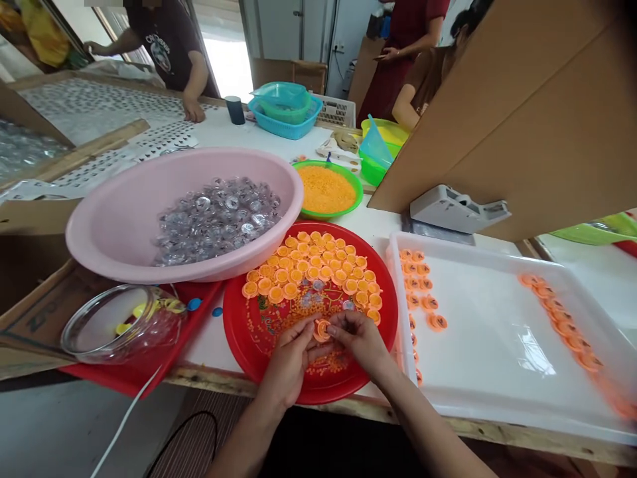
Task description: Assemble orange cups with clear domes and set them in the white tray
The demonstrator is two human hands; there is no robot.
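Over a round red tray (pixel 239 332), both my hands pinch one small orange round plastic piece (pixel 323 330) with a dark mark at its centre. My left hand (pixel 293 352) grips its left edge and my right hand (pixel 359 338) its right edge. Beyond my fingers, several orange cups (pixel 313 259) with yellow-orange filling cover the back of the tray. Loose orange beads and a few clear discs (pixel 318 285) lie between them and my hands. Right of the tray, a white plastic tray (pixel 478 318) carries rows of marked orange pieces (pixel 425 284).
A pink basin (pixel 99 219) of clear caps (pixel 219 219) stands at back left, beside a green bowl (pixel 361 196) of orange beads. A cardboard sheet (pixel 497 119) leans at right near a white tape dispenser (pixel 458 209). Co-workers (pixel 166 46) are across the table.
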